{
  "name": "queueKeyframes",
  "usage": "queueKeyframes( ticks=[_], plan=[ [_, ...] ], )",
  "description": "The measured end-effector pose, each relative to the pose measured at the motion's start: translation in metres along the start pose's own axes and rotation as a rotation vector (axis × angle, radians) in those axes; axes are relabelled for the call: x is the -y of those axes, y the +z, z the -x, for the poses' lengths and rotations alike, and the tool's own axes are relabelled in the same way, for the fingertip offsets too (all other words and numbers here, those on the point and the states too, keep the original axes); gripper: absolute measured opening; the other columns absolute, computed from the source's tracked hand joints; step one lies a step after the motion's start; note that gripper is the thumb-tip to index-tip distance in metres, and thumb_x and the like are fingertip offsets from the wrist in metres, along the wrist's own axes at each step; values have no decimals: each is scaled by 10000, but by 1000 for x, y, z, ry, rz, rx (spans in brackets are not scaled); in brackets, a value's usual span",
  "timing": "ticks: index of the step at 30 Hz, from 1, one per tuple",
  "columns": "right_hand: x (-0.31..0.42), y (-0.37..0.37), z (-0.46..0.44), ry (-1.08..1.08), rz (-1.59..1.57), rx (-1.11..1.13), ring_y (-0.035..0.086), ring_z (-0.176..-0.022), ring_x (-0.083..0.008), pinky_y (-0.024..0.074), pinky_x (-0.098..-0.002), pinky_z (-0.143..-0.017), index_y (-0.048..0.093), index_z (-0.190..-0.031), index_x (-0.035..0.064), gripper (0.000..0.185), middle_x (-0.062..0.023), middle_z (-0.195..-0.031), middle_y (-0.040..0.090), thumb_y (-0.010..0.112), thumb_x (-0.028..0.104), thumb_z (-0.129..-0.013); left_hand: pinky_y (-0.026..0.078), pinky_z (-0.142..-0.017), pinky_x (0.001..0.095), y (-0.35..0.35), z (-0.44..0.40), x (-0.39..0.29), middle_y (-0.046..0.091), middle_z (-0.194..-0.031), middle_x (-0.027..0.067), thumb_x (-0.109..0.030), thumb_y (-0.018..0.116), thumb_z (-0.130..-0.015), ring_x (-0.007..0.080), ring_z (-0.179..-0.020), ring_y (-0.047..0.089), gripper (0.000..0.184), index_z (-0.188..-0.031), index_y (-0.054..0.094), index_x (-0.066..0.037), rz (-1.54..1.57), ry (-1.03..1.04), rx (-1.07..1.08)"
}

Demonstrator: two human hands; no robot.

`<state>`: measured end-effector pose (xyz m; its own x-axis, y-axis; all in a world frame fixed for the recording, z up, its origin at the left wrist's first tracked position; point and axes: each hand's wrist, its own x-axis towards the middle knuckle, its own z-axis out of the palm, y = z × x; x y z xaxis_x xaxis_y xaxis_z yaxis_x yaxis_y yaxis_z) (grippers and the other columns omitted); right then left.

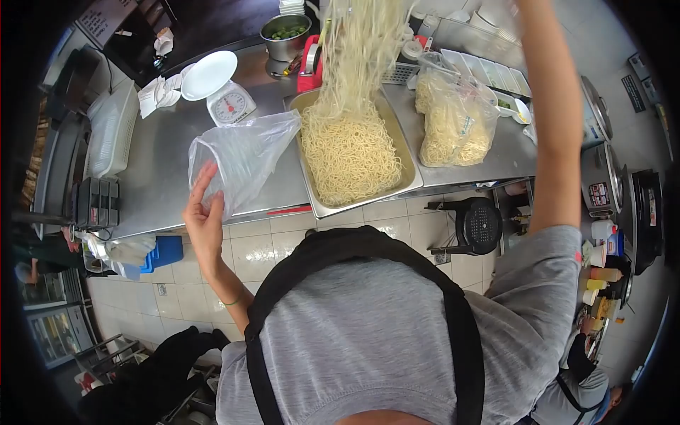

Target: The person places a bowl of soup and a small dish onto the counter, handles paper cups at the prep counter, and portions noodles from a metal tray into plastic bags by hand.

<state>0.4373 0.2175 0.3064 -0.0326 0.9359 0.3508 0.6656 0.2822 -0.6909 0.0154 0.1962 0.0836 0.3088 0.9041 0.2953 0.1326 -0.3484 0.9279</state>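
Observation:
My left hand (pixel 204 212) holds a clear plastic bag (pixel 248 159) at its mouth, fingers and thumb at the rim. The bag hangs over the counter's front edge and its far corner reaches the metal tray (pixel 412 170). In that tray lies a heap of thin yellow noodles (pixel 350 156). Above it a long, motion-blurred curtain of noodle strands (pixel 361 53) stretches up to the top edge of the view. My right arm (pixel 552 127) is raised high on the right; its hand is cut off at the top.
Right of the tray stands a filled plastic bag of noodles (pixel 460 131). A dial scale (pixel 230 106) with a white plate (pixel 209 75), a red-and-white device (pixel 309 64) and a pot of green pieces (pixel 285 46) line the back. A black stool (pixel 476 225) stands below. Other people are at the lower corners.

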Motion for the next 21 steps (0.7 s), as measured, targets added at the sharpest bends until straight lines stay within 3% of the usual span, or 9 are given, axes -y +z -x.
queueKeyframes(
  ticks=[4, 6, 7, 8, 12, 14, 18, 21],
  plan=[
    [-72, 49, 14, 211, 201, 302, 608, -854, -147, 484, -300, -780, 583, -1063, 2, 370, -54, -939, 641, 675, 121, -725, 380, -686, 141, 7, 1, -3, 492, -1292, 90, 118, 490, -758, 121, -1143, 453, 468, -1191, 564, -45, -39, -1, 5],
    [-125, 93, 39, -23, -125, 565, 569, -977, -186, 453, -318, -850, 532, -1138, 17, 484, -75, -1060, 603, 691, 139, -698, 383, -736, 149, 9, 1, -7, 495, -1286, 91, 119, 494, -755, 136, -1170, 439, 474, -1194, 562, -46, -20, -39, 6],
    [-164, 126, 46, 79, -22, 676, 484, -1120, -215, 387, -372, -968, 520, -1195, 101, 517, -107, -1159, 531, 671, 163, -704, 381, -753, 155, 10, 0, -7, 495, -1285, 90, 120, 497, -753, 138, -1177, 430, 477, -1195, 561, -46, -32, -21, 11],
    [-175, 152, 52, 121, 328, 844, 462, -1158, -255, 356, -384, -995, 423, -1289, 87, 695, -139, -1228, 502, 718, 181, -667, 379, -770, 161, 10, -1, -6, 496, -1284, 89, 120, 501, -751, 139, -1185, 422, 479, -1196, 561, -46, -46, -2, 16],
    [-187, 209, 104, 184, 493, 586, 408, -1217, -323, 337, -412, -1002, 241, -1381, 48, 906, -226, -1314, 408, 745, 198, -644, 369, -838, 183, 11, -2, -17, 487, -1291, 88, 130, 508, -741, 145, -1224, 380, 494, -1199, 561, -48, -4, -31, 92],
    [-187, 212, 111, 291, 460, 510, 423, -1198, -342, 355, -417, -983, 243, -1375, 32, 906, -254, -1299, 408, 746, 188, -638, 396, -794, 180, 9, -2, -20, 492, -1284, 84, 126, 518, -746, 121, -1142, 437, 485, -1198, 561, -47, -7, -18, 238],
    [-153, 184, 114, 427, 488, 550, 509, -1088, -361, 417, -413, -910, 380, -1293, 8, 770, -277, -1194, 488, 736, 135, -623, 437, -662, 173, 8, 2, -26, 505, -1264, 73, 115, 539, -759, 54, -928, 504, 465, -1197, 560, -43, 125, -181, 463],
    [-162, 167, 115, 400, 545, 512, 573, -1003, -329, 453, -403, -859, 470, -1205, -17, 617, -243, -1116, 558, 710, 124, -654, 428, -572, 168, 6, 3, -18, 500, -1264, 63, 108, 551, -765, 16, -808, 479, 451, -1191, 563, -39, 107, -210, 466]
  ],
)
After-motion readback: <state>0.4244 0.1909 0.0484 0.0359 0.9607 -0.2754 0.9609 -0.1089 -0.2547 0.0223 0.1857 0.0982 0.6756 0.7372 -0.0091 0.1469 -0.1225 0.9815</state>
